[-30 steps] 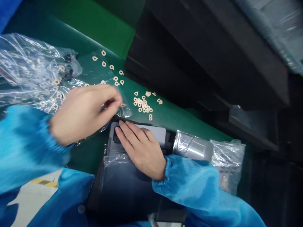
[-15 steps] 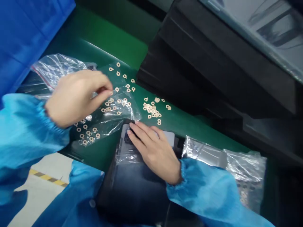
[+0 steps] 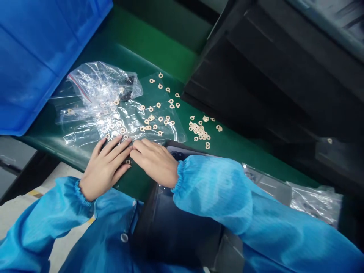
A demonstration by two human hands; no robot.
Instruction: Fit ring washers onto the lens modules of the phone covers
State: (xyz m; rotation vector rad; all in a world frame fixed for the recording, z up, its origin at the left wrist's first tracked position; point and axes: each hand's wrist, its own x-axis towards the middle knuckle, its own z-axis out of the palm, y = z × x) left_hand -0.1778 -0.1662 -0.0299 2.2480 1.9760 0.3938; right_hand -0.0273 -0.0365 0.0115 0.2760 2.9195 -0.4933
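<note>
The left hand (image 3: 104, 168) rests with fingers spread, tips near rings (image 3: 148, 128) scattered over plastic (image 3: 133, 113) and the green surface (image 3: 239, 144). Against it, the right hand (image 3: 155, 161) curls its fingers; whether they pinch anything, I cannot tell.

A head-worn camera is looking forward and down from the near side of the green table (image 3: 236, 147). It is sitting close enough for the left hand (image 3: 105, 163) and right hand (image 3: 156, 161) to be showing whole (the table is running aslant, from far left to near right). The view is reaching from the blue jacket (image 3: 105, 235) near to the blue bin (image 3: 42, 57) far left and the black panels (image 3: 256, 76) far right.
</note>
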